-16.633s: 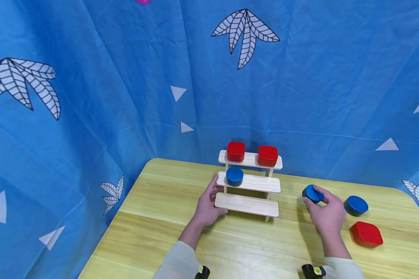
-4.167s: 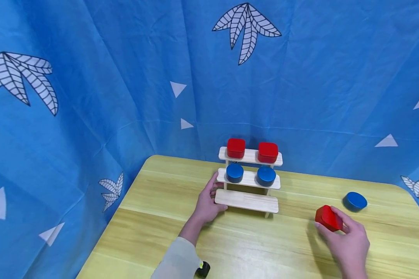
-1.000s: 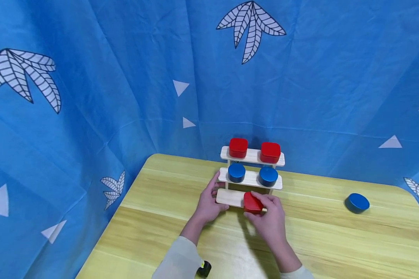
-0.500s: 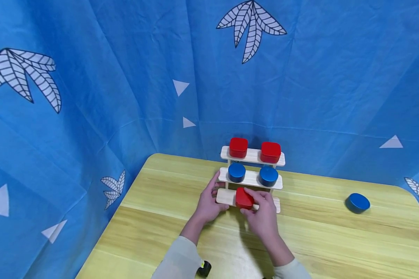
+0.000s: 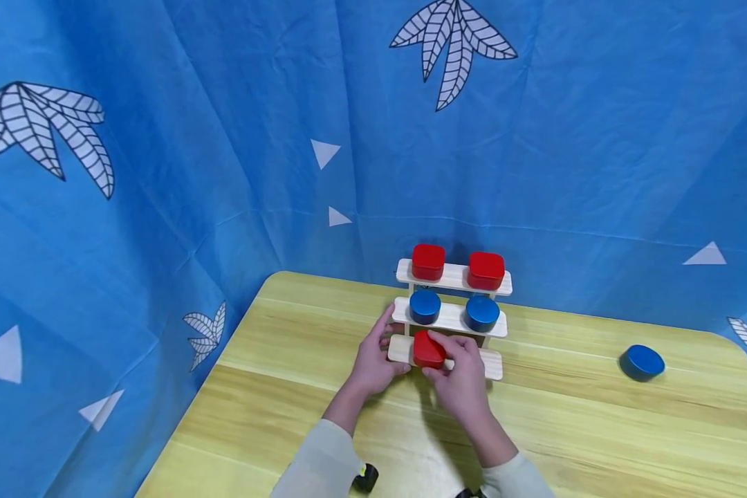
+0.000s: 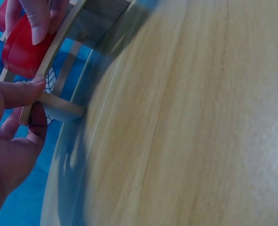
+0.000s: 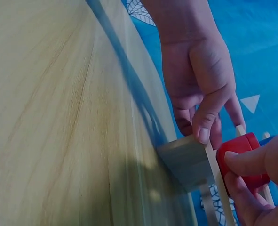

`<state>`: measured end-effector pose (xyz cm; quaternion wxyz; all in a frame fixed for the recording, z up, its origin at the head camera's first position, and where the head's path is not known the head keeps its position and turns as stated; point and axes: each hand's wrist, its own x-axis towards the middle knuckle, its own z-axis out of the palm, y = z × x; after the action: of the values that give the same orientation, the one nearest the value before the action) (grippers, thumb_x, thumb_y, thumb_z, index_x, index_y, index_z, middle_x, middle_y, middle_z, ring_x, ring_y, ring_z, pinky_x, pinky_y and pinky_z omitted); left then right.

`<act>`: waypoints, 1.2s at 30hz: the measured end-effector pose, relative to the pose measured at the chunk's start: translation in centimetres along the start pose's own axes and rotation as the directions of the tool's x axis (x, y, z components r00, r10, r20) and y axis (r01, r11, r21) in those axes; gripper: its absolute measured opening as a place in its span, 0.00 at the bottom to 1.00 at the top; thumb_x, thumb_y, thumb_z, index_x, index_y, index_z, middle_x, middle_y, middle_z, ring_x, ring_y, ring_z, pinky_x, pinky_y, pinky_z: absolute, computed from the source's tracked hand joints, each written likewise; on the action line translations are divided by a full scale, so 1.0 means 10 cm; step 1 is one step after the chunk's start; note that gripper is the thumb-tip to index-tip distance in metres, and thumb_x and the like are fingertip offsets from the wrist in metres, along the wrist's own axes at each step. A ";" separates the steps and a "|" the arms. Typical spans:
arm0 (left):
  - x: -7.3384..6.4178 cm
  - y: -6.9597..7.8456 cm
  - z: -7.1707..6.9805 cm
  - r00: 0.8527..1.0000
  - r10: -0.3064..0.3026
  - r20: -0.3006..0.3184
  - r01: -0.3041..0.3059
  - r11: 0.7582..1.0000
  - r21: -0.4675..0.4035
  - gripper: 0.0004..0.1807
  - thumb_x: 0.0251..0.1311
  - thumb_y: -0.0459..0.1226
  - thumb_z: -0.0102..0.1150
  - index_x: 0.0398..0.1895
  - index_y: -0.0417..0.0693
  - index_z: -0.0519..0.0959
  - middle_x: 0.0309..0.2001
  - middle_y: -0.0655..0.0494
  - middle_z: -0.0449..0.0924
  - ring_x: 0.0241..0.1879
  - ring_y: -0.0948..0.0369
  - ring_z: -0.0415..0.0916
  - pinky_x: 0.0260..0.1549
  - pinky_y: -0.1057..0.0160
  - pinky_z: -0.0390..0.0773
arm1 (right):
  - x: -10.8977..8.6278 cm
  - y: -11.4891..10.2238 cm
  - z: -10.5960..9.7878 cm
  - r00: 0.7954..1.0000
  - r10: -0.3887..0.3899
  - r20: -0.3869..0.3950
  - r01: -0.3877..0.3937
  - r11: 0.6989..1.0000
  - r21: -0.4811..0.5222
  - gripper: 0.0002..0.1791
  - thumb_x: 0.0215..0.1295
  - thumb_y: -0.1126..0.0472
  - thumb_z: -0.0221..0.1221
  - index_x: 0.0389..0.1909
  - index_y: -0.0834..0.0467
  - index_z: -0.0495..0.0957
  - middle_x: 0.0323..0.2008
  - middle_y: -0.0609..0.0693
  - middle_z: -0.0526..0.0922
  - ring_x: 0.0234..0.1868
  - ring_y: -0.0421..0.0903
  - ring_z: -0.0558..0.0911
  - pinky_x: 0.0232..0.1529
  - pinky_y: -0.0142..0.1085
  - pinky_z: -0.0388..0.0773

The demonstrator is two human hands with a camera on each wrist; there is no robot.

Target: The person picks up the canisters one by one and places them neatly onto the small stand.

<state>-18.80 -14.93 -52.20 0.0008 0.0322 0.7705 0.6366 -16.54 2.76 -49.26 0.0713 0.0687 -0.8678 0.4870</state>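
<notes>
A three-tier wooden shelf (image 5: 493,364) stands at the back of the table. My left hand (image 5: 371,361) grips the left end of its lowest tier, thumb on top and fingers beneath in the left wrist view. My right hand (image 5: 462,382) pinches a red rounded-square box (image 5: 429,350) at the left half of that tier; in the right wrist view the box (image 7: 242,146) is right at the board. Two blue round boxes, one left (image 5: 425,306) and one right (image 5: 482,313), sit on the middle tier. On the top tier are two red boxes, left (image 5: 428,262) and right (image 5: 486,270).
Another blue round box (image 5: 642,363) lies by itself on the right part of the wooden table (image 5: 597,429). Behind the table hangs a blue curtain (image 5: 566,173) with leaf and triangle prints, close to the top tier.
A second blue box has come onto the middle tier. My right hand brought the red box from the table's right to the lowest tier, then moved it left. My left hand kept its grip.
</notes>
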 end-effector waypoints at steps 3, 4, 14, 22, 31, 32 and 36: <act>-0.04 0.14 -0.01 1.000 0.012 0.014 -0.011 1.000 -0.021 0.66 0.39 0.11 0.69 0.79 0.67 0.54 0.60 0.49 0.72 0.56 0.47 0.72 0.46 0.56 0.82 | 0.01 -0.01 0.02 1.000 -0.007 -0.003 0.007 1.000 -0.004 0.37 0.42 0.75 0.77 0.59 0.55 0.82 0.50 0.60 0.73 0.53 0.57 0.73 0.39 0.44 0.84; -0.04 0.14 -0.01 1.000 0.013 0.019 -0.013 1.000 -0.027 0.66 0.39 0.11 0.68 0.80 0.64 0.54 0.60 0.47 0.72 0.56 0.46 0.72 0.46 0.55 0.82 | 0.01 -0.01 0.03 1.000 -0.006 0.001 0.006 1.000 -0.003 0.37 0.43 0.74 0.77 0.59 0.55 0.82 0.50 0.60 0.72 0.53 0.57 0.73 0.39 0.44 0.84; 0.00 0.00 0.00 1.000 -0.003 0.012 0.003 0.999 -0.037 0.68 0.39 0.11 0.69 0.79 0.73 0.53 0.60 0.51 0.72 0.57 0.50 0.72 0.47 0.57 0.81 | 0.02 -0.02 0.07 1.000 -0.005 0.012 0.004 1.000 0.023 0.36 0.45 0.71 0.77 0.60 0.55 0.82 0.50 0.59 0.72 0.53 0.57 0.74 0.36 0.42 0.85; 0.01 0.02 0.00 1.000 0.002 0.011 -0.002 1.000 -0.027 0.67 0.39 0.12 0.70 0.79 0.72 0.54 0.60 0.52 0.72 0.56 0.51 0.72 0.47 0.59 0.81 | 0.04 -0.04 0.09 1.000 0.000 0.016 0.000 1.000 0.017 0.35 0.45 0.70 0.77 0.59 0.55 0.82 0.50 0.59 0.72 0.53 0.56 0.72 0.37 0.43 0.85; 0.01 0.02 0.00 1.000 -0.009 0.006 0.009 1.000 -0.023 0.67 0.40 0.13 0.70 0.78 0.74 0.54 0.60 0.52 0.72 0.56 0.51 0.72 0.48 0.58 0.80 | 0.04 -0.04 0.10 1.000 0.010 0.019 -0.011 0.999 0.031 0.35 0.46 0.70 0.77 0.60 0.54 0.82 0.51 0.58 0.71 0.53 0.55 0.74 0.38 0.42 0.84; 0.01 0.02 0.00 1.000 -0.010 0.006 0.010 1.000 -0.022 0.67 0.40 0.13 0.70 0.78 0.74 0.54 0.60 0.52 0.72 0.56 0.51 0.72 0.48 0.57 0.80 | 0.04 -0.04 0.10 1.000 0.009 0.019 -0.010 0.999 0.033 0.35 0.46 0.70 0.77 0.60 0.54 0.82 0.51 0.58 0.71 0.53 0.55 0.74 0.38 0.42 0.84; 0.01 0.01 0.00 1.000 -0.011 0.007 0.011 1.000 -0.014 0.67 0.41 0.14 0.71 0.78 0.74 0.54 0.61 0.52 0.72 0.57 0.50 0.71 0.49 0.56 0.80 | 0.04 -0.03 0.10 1.000 -0.006 0.012 0.005 0.999 0.038 0.35 0.46 0.70 0.77 0.59 0.54 0.82 0.51 0.58 0.72 0.53 0.55 0.74 0.38 0.41 0.85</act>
<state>-18.86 -14.87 -52.07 0.0073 0.0301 0.7662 0.6418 -16.94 1.69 -49.45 0.0659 0.0755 -0.8586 0.5027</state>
